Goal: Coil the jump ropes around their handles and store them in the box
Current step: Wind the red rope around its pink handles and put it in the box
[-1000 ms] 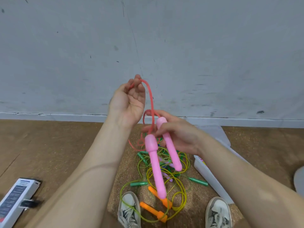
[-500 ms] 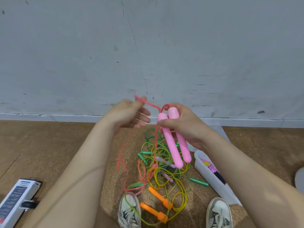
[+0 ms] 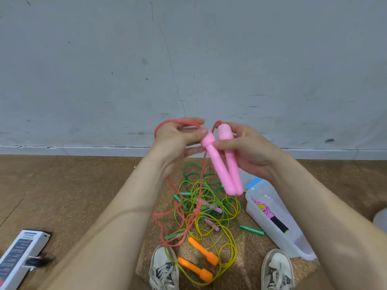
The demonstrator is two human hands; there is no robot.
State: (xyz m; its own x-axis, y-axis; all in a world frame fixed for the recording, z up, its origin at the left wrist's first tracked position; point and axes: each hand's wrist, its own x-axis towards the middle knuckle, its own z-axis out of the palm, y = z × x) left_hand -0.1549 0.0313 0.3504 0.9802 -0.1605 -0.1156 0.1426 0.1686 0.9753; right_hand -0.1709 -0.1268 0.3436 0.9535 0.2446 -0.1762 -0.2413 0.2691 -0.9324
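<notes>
My right hand grips two pink handles side by side, their ends pointing down. The red rope runs from the handle tops in a loop over my left hand, which holds it beside the handles, and the rest hangs down to the floor. Below lies a tangle of green and yellow ropes with green handles and orange handles. The clear plastic box stands on the floor at the right with one coiled rope inside.
I stand on a cork mat on a wood floor, my two shoes at its front edge. A white cardboard carton lies at the lower left. A grey wall rises just behind the pile.
My left hand has closed in against the handle tops, carrying a loop of red rope. The handles sit a little lower and more to the right than half a second ago.
</notes>
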